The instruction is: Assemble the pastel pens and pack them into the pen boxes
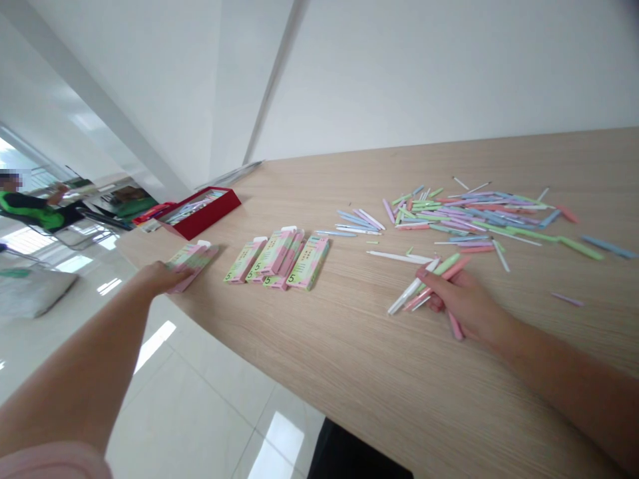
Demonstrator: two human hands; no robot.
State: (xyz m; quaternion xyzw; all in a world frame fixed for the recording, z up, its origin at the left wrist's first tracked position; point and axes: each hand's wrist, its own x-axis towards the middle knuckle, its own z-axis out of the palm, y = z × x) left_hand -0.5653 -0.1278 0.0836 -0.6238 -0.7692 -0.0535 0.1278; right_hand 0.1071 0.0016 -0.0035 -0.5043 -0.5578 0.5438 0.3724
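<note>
My left hand point(160, 276) reaches to the table's left edge, its fingers closed on a flat pink-and-green pen box point(202, 258) with a white flap showing at its far end. My right hand point(466, 303) pinches a small bunch of pens point(422, 286) in white, green and coral, tips pointing down-left just over the table. Beneath that palm a pink pen point(454, 326) sticks out. Beyond this hand spreads a large loose pile of pastel pens point(469, 213). Between the hands lie several similar boxes point(277, 253), some overlapping, each marked with a 5.
Blue and white pens point(359, 223) form a small group left of the pile. A red open box point(207, 209) with things inside stands at the table's far left. A person point(40, 206) sits in the background. A white sack point(34, 289) rests on the tiled floor.
</note>
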